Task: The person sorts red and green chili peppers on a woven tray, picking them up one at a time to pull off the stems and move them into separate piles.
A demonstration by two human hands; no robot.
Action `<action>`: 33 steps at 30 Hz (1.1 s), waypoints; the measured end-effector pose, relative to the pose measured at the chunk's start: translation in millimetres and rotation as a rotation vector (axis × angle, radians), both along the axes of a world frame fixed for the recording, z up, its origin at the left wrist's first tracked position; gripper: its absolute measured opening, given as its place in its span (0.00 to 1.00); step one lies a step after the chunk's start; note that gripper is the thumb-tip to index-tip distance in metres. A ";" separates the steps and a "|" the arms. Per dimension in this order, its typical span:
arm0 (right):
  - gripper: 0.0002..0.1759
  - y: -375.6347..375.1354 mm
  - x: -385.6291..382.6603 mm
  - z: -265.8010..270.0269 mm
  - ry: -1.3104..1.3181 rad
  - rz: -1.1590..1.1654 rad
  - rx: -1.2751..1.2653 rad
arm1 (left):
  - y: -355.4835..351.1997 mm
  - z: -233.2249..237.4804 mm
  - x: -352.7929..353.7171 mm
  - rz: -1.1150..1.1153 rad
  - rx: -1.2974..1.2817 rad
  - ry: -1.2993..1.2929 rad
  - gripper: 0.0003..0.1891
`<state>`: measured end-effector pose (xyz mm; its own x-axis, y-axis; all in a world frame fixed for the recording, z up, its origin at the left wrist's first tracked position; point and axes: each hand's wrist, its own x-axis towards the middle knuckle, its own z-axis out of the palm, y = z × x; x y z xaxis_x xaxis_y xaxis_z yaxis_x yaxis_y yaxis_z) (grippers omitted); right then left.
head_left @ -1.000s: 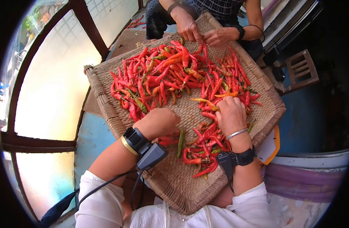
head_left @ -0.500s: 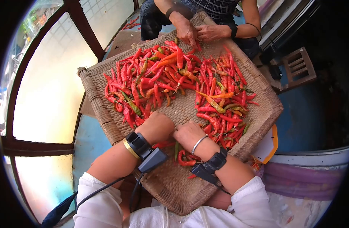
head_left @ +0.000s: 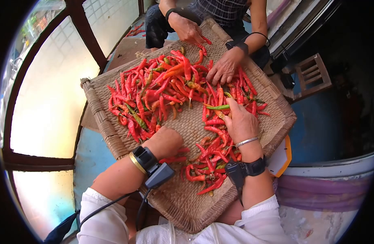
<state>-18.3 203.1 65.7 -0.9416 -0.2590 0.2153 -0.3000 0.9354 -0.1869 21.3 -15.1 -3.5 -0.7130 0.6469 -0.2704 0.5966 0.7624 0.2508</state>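
My left hand is curled low over the near left of the woven tray, its fingertips hidden. Red chili peppers stick out from beneath it. Over the right-hand pile, my right hand pinches a slim green chili pepper between thumb and fingers. Below that hand lies a loose heap of red chili peppers, some touching its wrist side. A larger heap of mostly red chili peppers, with a few orange and green ones, covers the tray's far left.
Across the tray sits another person, whose one hand holds a red chili and whose other hand rests on the pile. A wooden stool stands at right. Framed window panes line the left.
My right hand has moved up and right from beside my left hand, now with a green chili. The other person's hands have parted, one coming down onto the chilies.
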 end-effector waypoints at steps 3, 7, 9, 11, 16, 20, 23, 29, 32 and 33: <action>0.14 -16.2 14.4 -2.9 -0.198 0.263 -0.095 | -0.2 15.5 -3.9 0.071 0.137 -0.093 0.08; 0.14 -28.6 22.6 -20.5 -0.263 0.422 -0.181 | -1.0 17.2 -8.2 0.123 0.428 0.047 0.08; 0.13 -30.0 22.3 -28.1 -0.370 0.420 -0.130 | 1.0 17.5 -8.5 0.163 0.609 0.084 0.07; 0.10 -28.2 18.1 -28.9 -0.411 0.397 -0.176 | 0.3 19.6 -9.1 0.167 0.643 0.112 0.07; 0.08 -0.1 -1.2 -9.0 -0.035 0.119 -0.296 | -7.7 33.2 -1.5 0.163 0.263 0.083 0.08; 0.16 -1.6 -2.6 -2.7 0.244 0.162 -0.130 | -4.9 41.8 17.4 0.094 -0.056 -0.125 0.11; 0.13 -25.1 14.4 -23.2 -0.055 0.457 -0.133 | -6.0 24.3 21.4 0.118 -0.073 -0.150 0.10; 0.03 -59.8 24.3 -83.4 -0.106 0.658 0.024 | 2.3 16.9 26.7 0.131 -0.083 -0.027 0.05; 0.03 -66.3 25.9 -91.6 -0.083 0.620 0.018 | 0.4 19.6 26.3 0.091 -0.053 -0.006 0.05; 0.02 -68.1 25.9 -93.2 -0.069 0.593 0.009 | -0.6 17.6 25.7 0.088 -0.054 -0.010 0.05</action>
